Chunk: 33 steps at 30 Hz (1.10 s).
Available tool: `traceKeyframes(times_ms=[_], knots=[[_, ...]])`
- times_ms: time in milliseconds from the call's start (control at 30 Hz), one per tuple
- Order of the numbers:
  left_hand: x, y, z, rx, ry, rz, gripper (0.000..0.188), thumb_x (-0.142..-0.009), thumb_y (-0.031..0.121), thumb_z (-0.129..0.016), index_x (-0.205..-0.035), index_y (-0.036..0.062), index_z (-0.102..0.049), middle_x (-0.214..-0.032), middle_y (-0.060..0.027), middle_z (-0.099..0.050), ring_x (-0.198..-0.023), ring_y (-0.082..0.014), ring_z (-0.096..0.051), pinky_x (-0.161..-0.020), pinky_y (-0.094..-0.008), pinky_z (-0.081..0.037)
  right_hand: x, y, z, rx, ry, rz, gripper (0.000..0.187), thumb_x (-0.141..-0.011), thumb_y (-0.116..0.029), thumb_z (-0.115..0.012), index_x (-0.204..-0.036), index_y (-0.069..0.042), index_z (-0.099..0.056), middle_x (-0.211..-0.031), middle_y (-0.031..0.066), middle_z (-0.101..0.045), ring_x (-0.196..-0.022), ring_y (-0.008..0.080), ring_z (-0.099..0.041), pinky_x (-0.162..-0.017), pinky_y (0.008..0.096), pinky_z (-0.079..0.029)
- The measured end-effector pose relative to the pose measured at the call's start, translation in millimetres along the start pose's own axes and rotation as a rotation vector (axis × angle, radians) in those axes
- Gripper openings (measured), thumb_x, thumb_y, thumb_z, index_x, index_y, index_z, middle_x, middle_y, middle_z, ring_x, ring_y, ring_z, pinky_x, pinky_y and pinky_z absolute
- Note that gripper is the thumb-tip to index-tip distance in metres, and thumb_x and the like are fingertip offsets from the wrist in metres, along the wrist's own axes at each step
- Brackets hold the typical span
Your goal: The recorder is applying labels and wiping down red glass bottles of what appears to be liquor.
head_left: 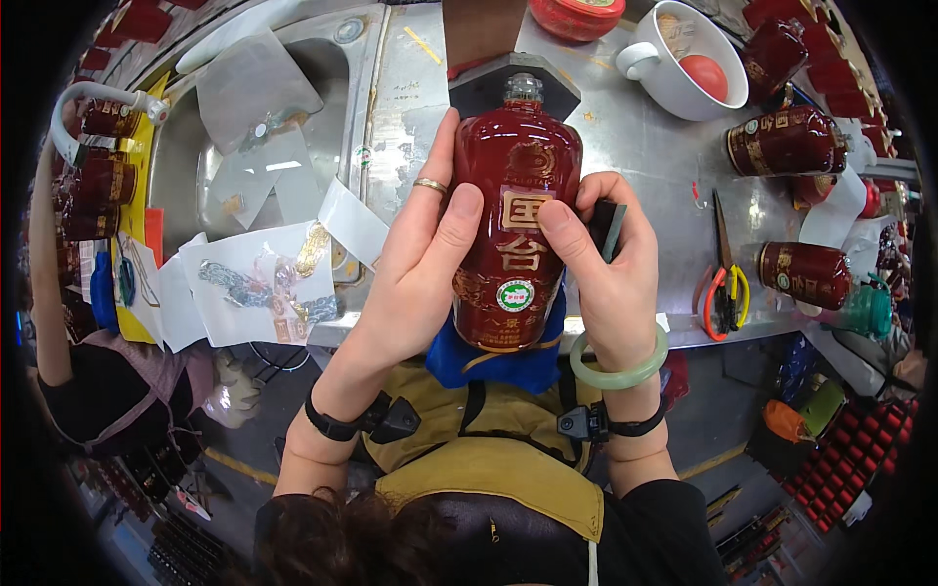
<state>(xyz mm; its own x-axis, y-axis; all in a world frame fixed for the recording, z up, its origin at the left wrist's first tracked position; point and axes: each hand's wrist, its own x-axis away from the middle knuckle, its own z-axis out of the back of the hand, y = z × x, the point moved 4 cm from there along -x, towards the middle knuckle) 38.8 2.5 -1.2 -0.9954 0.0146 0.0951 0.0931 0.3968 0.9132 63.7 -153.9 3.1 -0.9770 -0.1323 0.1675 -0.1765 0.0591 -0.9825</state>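
A dark red glass bottle [489, 156] with gold lettering and a small round green-and-white sticker lies lengthwise before me, its clear neck pointing away. My left hand [415, 259] is closed along its left side, thumb near the front face. On the other side, my right hand [616, 259] grips the bottle with its thumb pressed beside the gold characters. A small dark flat piece [608, 230] is tucked inside the curled fingers of that hand. Under the bottle's near end lies a blue cloth [445, 354]. Beyond the neck is a black angular block [561, 95].
A steel sink [337, 73] holding translucent sheets is at left, with a decal sheet [244, 293] on its near edge. Scissors [725, 264] with red and yellow handles lie right, near several red bottles [787, 142]. Behind stands a white mug [674, 83]. Another person's arm [47, 244] is far left.
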Motion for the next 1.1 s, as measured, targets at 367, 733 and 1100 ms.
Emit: traceKeyframes(times_ms=[367, 733, 1100], knots=[[-0.9, 1.4, -3.3, -0.137, 0.018, -0.061, 0.073, -0.105, 0.015, -0.057, -0.157, -0.0098, -0.012, -0.145, -0.0172, -0.048, -0.130, -0.0192, -0.051, -0.110, -0.0321, -0.041, -0.7, 2.9, -0.4, -0.008, -0.012, 0.035, 0.030, -0.090, -0.018, -0.079, -0.097, -0.006, -0.053, -0.090, -0.0048, -0.051, -0.080, 0.0043, -0.041, -0.071, 0.0188, -0.037], [-1.4, 4.0, -7.4, -0.143, 0.044, -0.071, 0.071, -0.104, 0.016, -0.057, -0.156, -0.0104, -0.016, -0.145, -0.0188, -0.048, -0.131, -0.0206, -0.051, -0.111, -0.0334, -0.041, -1.4, -3.3, 6.6, -0.134, -0.067, -0.078, 0.022, -0.094, -0.017, -0.075, -0.097, -0.005, -0.057, -0.089, -0.0052, -0.053, -0.082, 0.0042, -0.044, -0.074, 0.0189, -0.039], [-1.1, 2.6, -6.5, -0.130, 0.052, -0.049, 0.072, -0.104, 0.015, -0.058, -0.156, -0.0099, -0.016, -0.146, -0.0189, -0.047, -0.131, -0.0208, -0.051, -0.111, -0.0337, -0.041, 0.0, 0.2, 2.7, -0.071, -0.046, -0.025, 0.029, -0.089, -0.016, -0.079, -0.099, -0.007, -0.053, -0.088, -0.0054, -0.053, -0.079, 0.0034, -0.042, -0.069, 0.0195, -0.038]])
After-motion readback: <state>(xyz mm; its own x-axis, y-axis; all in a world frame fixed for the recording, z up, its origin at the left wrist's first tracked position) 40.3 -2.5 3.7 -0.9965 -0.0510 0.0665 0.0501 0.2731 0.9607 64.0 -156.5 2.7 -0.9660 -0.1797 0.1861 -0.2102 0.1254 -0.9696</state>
